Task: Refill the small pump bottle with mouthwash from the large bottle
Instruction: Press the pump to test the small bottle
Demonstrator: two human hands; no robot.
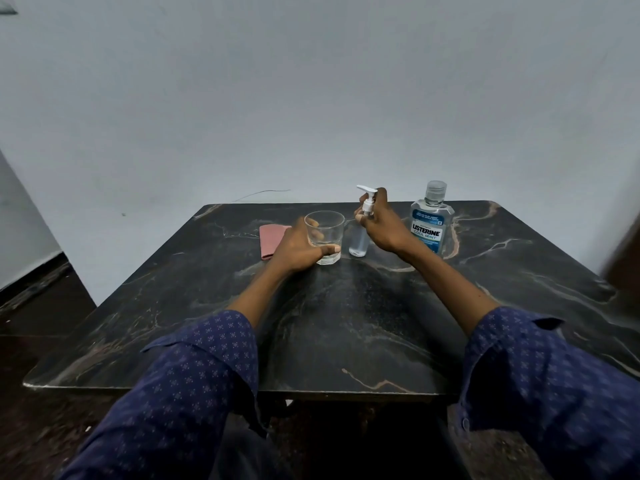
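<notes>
The small clear pump bottle (358, 241) stands upright near the far middle of the dark marble table (346, 323). Its white pump head (367, 199) points left. My right hand (382, 225) grips the bottle's neck and pump collar from the right. The large Listerine mouthwash bottle (431, 223) stands capped just right of that hand. A clear drinking glass (325, 237) stands left of the pump bottle, and my left hand (301, 247) holds it, thumb across its front and fingers behind.
A folded pink cloth (272, 239) lies flat left of the glass, partly behind my left hand. A grey wall rises right behind the table's far edge. A dark blurred object (623, 258) stands at the right edge of view.
</notes>
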